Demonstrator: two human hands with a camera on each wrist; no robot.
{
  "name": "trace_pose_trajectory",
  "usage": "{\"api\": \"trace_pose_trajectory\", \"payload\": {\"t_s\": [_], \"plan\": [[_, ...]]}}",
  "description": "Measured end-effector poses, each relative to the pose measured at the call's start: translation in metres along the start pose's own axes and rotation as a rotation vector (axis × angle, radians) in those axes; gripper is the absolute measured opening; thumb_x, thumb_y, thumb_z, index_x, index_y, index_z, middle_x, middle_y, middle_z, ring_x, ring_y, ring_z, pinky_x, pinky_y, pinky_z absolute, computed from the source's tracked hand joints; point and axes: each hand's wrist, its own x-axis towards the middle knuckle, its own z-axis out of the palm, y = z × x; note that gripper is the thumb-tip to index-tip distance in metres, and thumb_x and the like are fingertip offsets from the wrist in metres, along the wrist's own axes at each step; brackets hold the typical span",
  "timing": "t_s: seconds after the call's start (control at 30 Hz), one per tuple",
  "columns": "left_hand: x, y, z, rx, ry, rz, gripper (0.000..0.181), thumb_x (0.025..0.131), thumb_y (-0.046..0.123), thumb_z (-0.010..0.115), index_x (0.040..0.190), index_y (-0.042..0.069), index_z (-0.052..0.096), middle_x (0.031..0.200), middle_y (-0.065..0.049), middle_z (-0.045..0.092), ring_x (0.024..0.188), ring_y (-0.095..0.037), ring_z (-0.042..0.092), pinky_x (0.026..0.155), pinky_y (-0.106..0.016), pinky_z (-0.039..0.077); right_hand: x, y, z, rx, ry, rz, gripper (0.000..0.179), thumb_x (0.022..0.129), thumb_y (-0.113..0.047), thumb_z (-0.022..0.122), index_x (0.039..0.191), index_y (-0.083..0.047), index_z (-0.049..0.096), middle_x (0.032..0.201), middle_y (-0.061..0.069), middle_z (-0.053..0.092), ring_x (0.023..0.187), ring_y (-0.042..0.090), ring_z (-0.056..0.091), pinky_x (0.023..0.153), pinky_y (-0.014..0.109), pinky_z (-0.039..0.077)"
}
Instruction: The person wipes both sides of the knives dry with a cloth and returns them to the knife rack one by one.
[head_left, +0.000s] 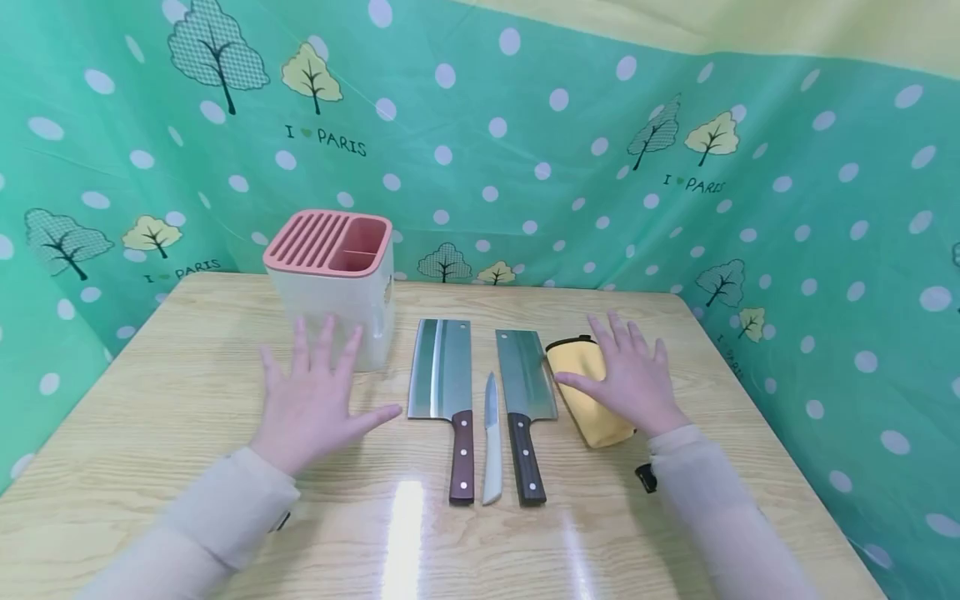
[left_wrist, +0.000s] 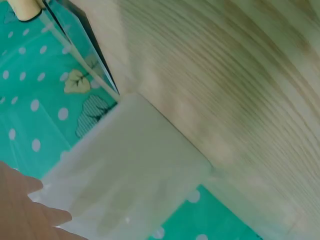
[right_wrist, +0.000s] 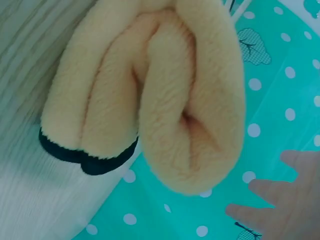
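Note:
My left hand [head_left: 311, 408], fingers spread and holding nothing, is in front of a white knife block [head_left: 330, 300] with a pink slotted top. The left wrist view shows fingertips [left_wrist: 52, 215] beside the block's pale wall [left_wrist: 130, 160]. On the right, my right hand [head_left: 630, 379] spreads its fingers over a rolled yellow towel [head_left: 588, 412] with dark edging; whether it touches the towel I cannot tell. Between the hands lie a cleaver with a reddish-brown handle [head_left: 441, 375], a small white-handled knife [head_left: 492, 454] and a cleaver with a dark handle [head_left: 525, 371].
Everything stands on a light wooden table [head_left: 187, 400]. A green dotted curtain [head_left: 525, 200] with tree prints hangs behind it and along both sides. A small black object [head_left: 646, 477] shows by the right sleeve [head_left: 697, 483].

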Motion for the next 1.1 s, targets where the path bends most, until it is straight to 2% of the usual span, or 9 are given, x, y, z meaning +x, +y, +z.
{"api": "trace_pose_trajectory", "payload": {"t_s": [0.23, 0.37, 0.6, 0.87, 1.1], "plan": [[0.0, 0.017, 0.011, 0.022, 0.007, 0.066, 0.116, 0.074, 0.085, 0.053, 0.159, 0.015, 0.017, 0.163, -0.024, 0.012, 0.148, -0.053, 0.004, 0.107, -0.079, -0.003, 0.0, 0.008, 0.002, 0.025, -0.023, 0.016, 0.109, 0.079, -0.085, 0.047, 0.16, -0.02, 0.014, 0.166, 0.016, 0.009, 0.147, 0.051, 0.016, 0.111, 0.075, 0.005], [-0.001, 0.025, 0.014, 0.022, -0.001, 0.092, 0.115, 0.076, 0.082, 0.057, 0.159, 0.013, 0.017, 0.163, -0.023, 0.013, 0.149, -0.052, 0.006, 0.109, -0.078, 0.004, 0.0, 0.013, 0.006, 0.029, -0.042, 0.03, 0.109, 0.08, -0.086, 0.045, 0.16, -0.02, 0.012, 0.166, 0.017, 0.009, 0.147, 0.052, 0.015, 0.111, 0.075, 0.005], [-0.004, 0.038, 0.022, -0.013, -0.014, 0.101, 0.109, 0.076, 0.08, 0.058, 0.154, 0.009, 0.032, 0.161, -0.023, 0.025, 0.144, -0.051, 0.026, 0.106, -0.071, 0.028, 0.002, 0.019, 0.011, 0.033, -0.086, 0.046, 0.109, 0.08, -0.086, 0.041, 0.16, -0.021, 0.008, 0.165, 0.019, 0.009, 0.146, 0.054, 0.016, 0.111, 0.075, 0.008], [-0.003, 0.052, 0.03, -0.04, -0.044, 0.11, 0.104, 0.076, 0.079, 0.06, 0.151, 0.009, 0.039, 0.151, -0.022, 0.042, 0.135, -0.047, 0.041, 0.099, -0.063, 0.037, 0.001, 0.023, 0.019, 0.05, -0.123, 0.066, 0.108, 0.081, -0.086, 0.042, 0.16, -0.018, 0.011, 0.164, 0.023, 0.012, 0.144, 0.055, 0.019, 0.112, 0.073, 0.014], [-0.004, 0.065, 0.034, -0.055, -0.082, 0.102, 0.105, 0.075, 0.081, 0.057, 0.151, 0.011, 0.039, 0.144, -0.019, 0.049, 0.13, -0.045, 0.045, 0.095, -0.061, 0.039, 0.005, 0.026, 0.029, 0.041, -0.137, 0.077, 0.107, 0.082, -0.086, 0.038, 0.16, -0.017, 0.013, 0.163, 0.024, 0.015, 0.143, 0.055, 0.021, 0.111, 0.073, 0.017]]}}
